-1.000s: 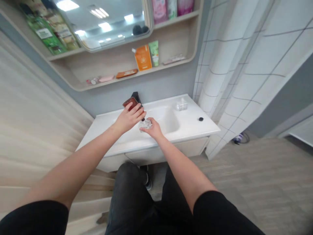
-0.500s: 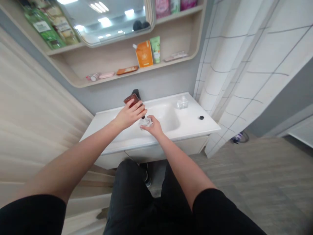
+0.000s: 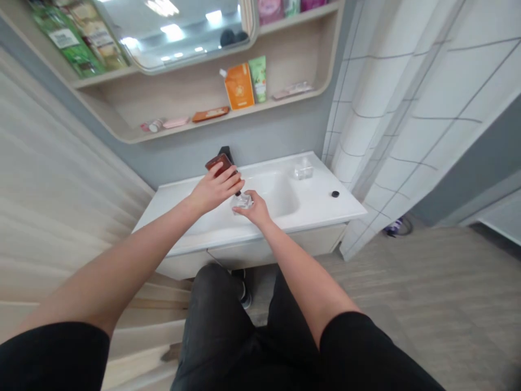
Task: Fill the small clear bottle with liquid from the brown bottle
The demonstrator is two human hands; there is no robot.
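1. The left hand (image 3: pixel 215 189) is closed around a dark reddish-brown bottle (image 3: pixel 218 162), fingers wrapped across its body. The bottle leans over, and its black tip (image 3: pixel 238 193) points down just above the glass bottle.
2. The right hand (image 3: pixel 255 210) is curled around a small clear glass bottle (image 3: pixel 241 202), fingers resting on its far side. It holds the bottle upright or nearly so, though the fingers and glare hide some of it.
3. The two hands are just apart, and both bottles sit between them above the near left part of the white washbasin (image 3: pixel 321 205). From this view, I cannot tell whether the glass bottle touches the basin or is lifted off it.
4. A black tap (image 3: pixel 225 151) stands behind the brown bottle. A small clear container (image 3: pixel 303 170) and a round black cap (image 3: pixel 335 194) sit on the basin's right side, well apart from the hands.
5. Above, a wooden shelf (image 3: pixel 252 113) carries an orange pouch (image 3: pixel 239 87) and a green tube (image 3: pixel 258 79), below a mirror (image 3: pixel 175 32). A checked shower curtain (image 3: pixel 407 108) hangs to the right.
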